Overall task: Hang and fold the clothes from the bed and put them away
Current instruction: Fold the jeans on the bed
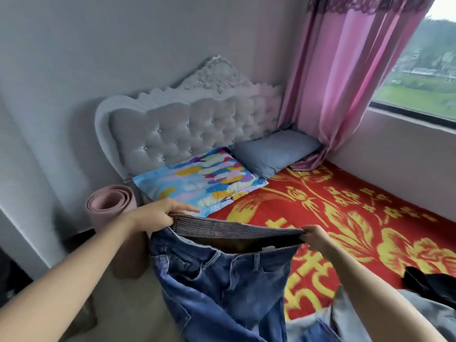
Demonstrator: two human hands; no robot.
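Left hand (pixel 158 214) and right hand (pixel 317 236) pinched jeans (pixel 222 275) waistband ends | waistband level between | legs hung below

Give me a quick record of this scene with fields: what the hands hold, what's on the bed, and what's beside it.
held item: jeans, hanging from the waistband
left hand: grips one end of the waistband
right hand: grips the other end
bed cover: red and yellow blanket
pillows: patterned pillow; blue pillow
clothes on bed: black garment; grey garment
beside bed: rolled pink mat
by window: pink curtain
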